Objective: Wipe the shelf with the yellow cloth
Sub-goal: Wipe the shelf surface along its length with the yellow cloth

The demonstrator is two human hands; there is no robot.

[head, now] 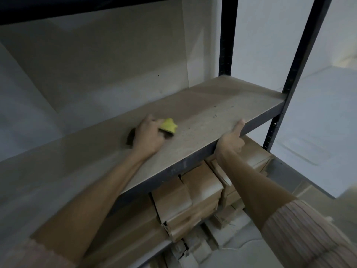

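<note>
Yellow cloth (168, 125) bunched under L hand (148, 134), R hand (230, 141) gripping shelf (202, 111) edge.

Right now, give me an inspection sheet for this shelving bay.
Surface: shelf board, tan, with dark specks to the right of the cloth.
Job's things: yellow cloth bunched on the board.
Clutter: cardboard boxes stacked on the level below.
Grips: left hand holds the cloth against the board; right hand grips the front edge, thumb on top.
Cables: nothing seen.
Surroundings: dark metal uprights, pale wall behind.
</note>
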